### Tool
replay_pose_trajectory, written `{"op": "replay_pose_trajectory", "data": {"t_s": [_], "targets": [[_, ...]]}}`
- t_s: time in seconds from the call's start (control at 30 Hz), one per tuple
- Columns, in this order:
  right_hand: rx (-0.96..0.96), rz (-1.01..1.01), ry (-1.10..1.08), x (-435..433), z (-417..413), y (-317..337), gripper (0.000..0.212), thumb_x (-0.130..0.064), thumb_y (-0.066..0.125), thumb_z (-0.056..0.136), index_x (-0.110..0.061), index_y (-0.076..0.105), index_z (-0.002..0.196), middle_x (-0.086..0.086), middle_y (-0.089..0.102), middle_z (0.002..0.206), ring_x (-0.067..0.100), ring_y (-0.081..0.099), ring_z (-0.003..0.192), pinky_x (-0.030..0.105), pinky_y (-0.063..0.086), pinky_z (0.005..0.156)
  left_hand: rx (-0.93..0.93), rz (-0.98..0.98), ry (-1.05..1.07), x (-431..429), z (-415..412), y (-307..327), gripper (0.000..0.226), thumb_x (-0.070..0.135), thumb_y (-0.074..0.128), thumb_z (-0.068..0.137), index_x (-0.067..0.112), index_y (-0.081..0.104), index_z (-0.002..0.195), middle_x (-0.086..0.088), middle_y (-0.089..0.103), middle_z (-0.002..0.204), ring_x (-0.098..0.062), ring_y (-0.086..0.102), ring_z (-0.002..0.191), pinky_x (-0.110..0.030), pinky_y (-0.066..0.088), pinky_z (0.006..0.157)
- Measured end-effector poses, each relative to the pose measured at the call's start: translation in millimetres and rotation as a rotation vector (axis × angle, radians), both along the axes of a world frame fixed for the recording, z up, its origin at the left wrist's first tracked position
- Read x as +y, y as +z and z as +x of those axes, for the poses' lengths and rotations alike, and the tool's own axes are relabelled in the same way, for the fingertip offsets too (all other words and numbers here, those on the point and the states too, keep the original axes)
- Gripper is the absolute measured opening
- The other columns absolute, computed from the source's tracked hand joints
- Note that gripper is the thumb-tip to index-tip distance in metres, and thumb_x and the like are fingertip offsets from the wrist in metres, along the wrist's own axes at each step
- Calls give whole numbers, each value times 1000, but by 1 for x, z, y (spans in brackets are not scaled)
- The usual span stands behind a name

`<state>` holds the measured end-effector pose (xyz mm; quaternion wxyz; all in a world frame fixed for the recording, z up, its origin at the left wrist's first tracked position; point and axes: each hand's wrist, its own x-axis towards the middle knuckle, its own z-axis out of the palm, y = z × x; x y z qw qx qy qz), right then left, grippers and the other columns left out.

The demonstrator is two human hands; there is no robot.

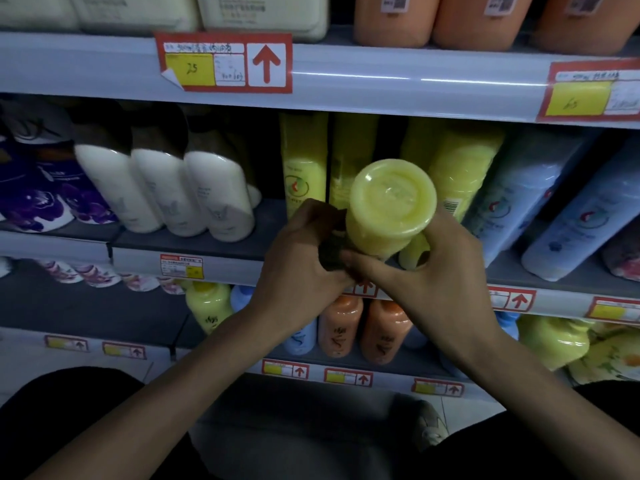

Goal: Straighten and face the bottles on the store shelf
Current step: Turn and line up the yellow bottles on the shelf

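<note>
A pale yellow round plastic bottle (393,202) is held at the centre of the frame, off the grey metal shelf (194,244). Its base is tipped toward the camera, probably so the label can be turned forward. Its body is clasped by the right hand (440,271), and its dark cap (332,254) is gripped by the left hand (301,261). Matching yellow bottles (304,168) stand behind, and white bottles (214,195) at centre left.

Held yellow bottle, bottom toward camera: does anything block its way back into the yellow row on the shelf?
Nothing visible does. The left hand and right hand hold the yellow bottle right in front of the yellow row; the spot directly behind it is hidden by the bottle itself.
</note>
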<state>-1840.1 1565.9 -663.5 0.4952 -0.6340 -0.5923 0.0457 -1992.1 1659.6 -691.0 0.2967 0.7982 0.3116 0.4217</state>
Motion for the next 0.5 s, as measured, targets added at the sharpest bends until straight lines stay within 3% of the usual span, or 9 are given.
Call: {"op": "replay_pose_trajectory", "data": {"t_s": [0.13, 0.23, 0.4, 0.5], "targets": [[20, -1, -88, -3, 3, 2, 43, -61, 82, 74, -24, 75, 95, -8, 74, 87, 8, 69, 83, 38, 55, 69, 120, -36, -137, 2, -7, 2, 57, 34, 90, 72, 26, 63, 121, 10, 59, 120, -8, 61, 112, -31, 55, 90], [80, -54, -126, -7, 6, -1, 40, -64, 79, 74, -25, 75, 86, -11, 75, 77, 2, 70, 74, 38, 56, 64, 64, -73, -108, 7, -11, 0, 66, 37, 93, 69, 22, 66, 127, 13, 63, 120, -4, 61, 115, -18, 50, 91], [134, -100, -189, -10, 12, -2, 42, -63, 80, 73, -22, 73, 76, -9, 73, 69, 1, 68, 68, 38, 54, 62, -119, -15, 157, 17, -5, -17, 46, 50, 83, 77, 21, 64, 108, 8, 62, 104, -12, 61, 101, -21, 47, 80], [121, -104, -185, -13, 14, -2, 38, -59, 82, 74, -22, 73, 74, -7, 73, 68, 5, 68, 68, 40, 54, 63, -187, -60, 411, 32, -1, -25, 56, 51, 82, 77, 26, 55, 120, 5, 58, 114, -11, 58, 105, -32, 53, 81]]}}
